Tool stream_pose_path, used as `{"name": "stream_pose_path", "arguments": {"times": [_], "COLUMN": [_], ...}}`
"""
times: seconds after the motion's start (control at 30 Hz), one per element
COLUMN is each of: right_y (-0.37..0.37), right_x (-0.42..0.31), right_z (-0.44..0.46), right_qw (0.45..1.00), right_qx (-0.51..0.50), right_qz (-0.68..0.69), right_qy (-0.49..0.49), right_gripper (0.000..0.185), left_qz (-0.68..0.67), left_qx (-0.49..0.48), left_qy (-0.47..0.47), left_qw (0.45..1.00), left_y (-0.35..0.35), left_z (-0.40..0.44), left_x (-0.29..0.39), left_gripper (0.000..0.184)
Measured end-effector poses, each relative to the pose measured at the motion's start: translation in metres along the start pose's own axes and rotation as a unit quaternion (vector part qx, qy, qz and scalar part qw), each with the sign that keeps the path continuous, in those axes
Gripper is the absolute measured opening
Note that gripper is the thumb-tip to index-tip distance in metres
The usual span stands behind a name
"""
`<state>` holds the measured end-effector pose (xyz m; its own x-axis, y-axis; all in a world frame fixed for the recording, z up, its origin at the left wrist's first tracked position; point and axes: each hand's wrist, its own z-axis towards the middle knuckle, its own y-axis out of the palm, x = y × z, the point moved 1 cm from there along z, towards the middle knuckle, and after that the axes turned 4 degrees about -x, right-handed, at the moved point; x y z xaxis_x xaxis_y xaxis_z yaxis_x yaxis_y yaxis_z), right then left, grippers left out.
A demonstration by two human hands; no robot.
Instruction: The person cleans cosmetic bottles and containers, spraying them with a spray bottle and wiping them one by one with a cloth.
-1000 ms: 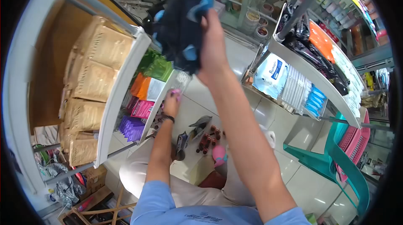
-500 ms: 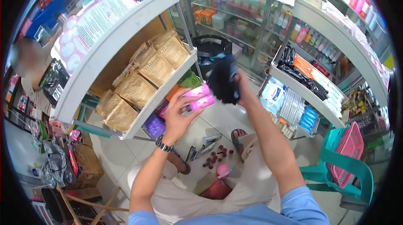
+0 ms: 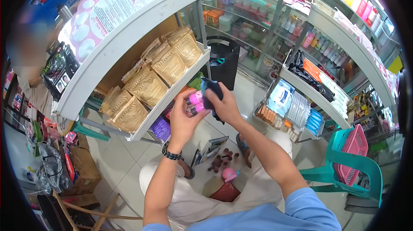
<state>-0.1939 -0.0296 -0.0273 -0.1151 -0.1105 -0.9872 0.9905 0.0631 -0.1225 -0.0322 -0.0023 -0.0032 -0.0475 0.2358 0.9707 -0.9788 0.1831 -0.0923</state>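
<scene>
My left hand (image 3: 182, 119) is closed around two small pink bottles (image 3: 196, 98), held side by side in front of me. A dark cloth (image 3: 212, 97) with a light blue patch is bunched in my right hand (image 3: 228, 107), whose fingers wrap over it. The cloth presses against the right ends of the bottles and hides part of them. On the floor below, between my feet, lie several small dark-red capped pieces (image 3: 222, 161), a pink round container (image 3: 229, 173) and some flat packets (image 3: 211, 149).
To the left stands a shelf rack (image 3: 129, 24) with gold pouches (image 3: 146, 84). Another rack (image 3: 309, 86) on the right holds packs of wipes. A black bin (image 3: 223, 67) is between them. A green chair (image 3: 344, 166) carries a pink basket (image 3: 353, 151). A person (image 3: 28, 58) is at far left.
My right hand has brought the cloth down and left onto the pink bottles, where before it was held apart and blurred. My view has shifted slightly.
</scene>
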Motion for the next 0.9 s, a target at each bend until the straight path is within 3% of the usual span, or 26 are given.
{"name": "stream_pose_path", "arguments": {"times": [0.1, 0.27, 0.43, 0.6, 0.73, 0.9], "right_y": [0.003, 0.007, 0.018, 0.008, -0.007, -0.003], "right_x": [0.003, 0.018, 0.022, 0.017, -0.002, 0.011], "right_z": [0.003, 0.006, 0.005, 0.005, 0.001, -0.002], "right_qw": [0.999, 0.995, 0.995, 0.978, 0.991, 0.989], "right_qx": [0.035, 0.08, 0.062, 0.03, -0.053, 0.005], "right_qz": [-0.018, -0.029, 0.078, 0.196, -0.016, -0.089], "right_qy": [0.027, 0.049, 0.01, -0.059, -0.121, -0.119], "right_gripper": [0.034, 0.039, 0.038, 0.036, 0.035, 0.03], "left_qz": [-0.03, 0.012, 0.033, 0.202, 0.185, 0.249], "left_qx": [-0.001, 0.054, 0.115, 0.118, 0.066, 0.003], "left_qy": [0.009, -0.022, -0.035, 0.041, 0.053, 0.007], "left_qw": [1.0, 0.998, 0.992, 0.971, 0.979, 0.969], "left_y": [0.008, 0.027, 0.012, -0.002, 0.002, 0.005], "left_z": [0.0, -0.002, 0.013, 0.025, 0.029, 0.031], "left_x": [-0.003, -0.002, -0.016, -0.005, 0.007, 0.006], "left_gripper": [0.058, 0.037, 0.03, 0.031, 0.035, 0.038]}}
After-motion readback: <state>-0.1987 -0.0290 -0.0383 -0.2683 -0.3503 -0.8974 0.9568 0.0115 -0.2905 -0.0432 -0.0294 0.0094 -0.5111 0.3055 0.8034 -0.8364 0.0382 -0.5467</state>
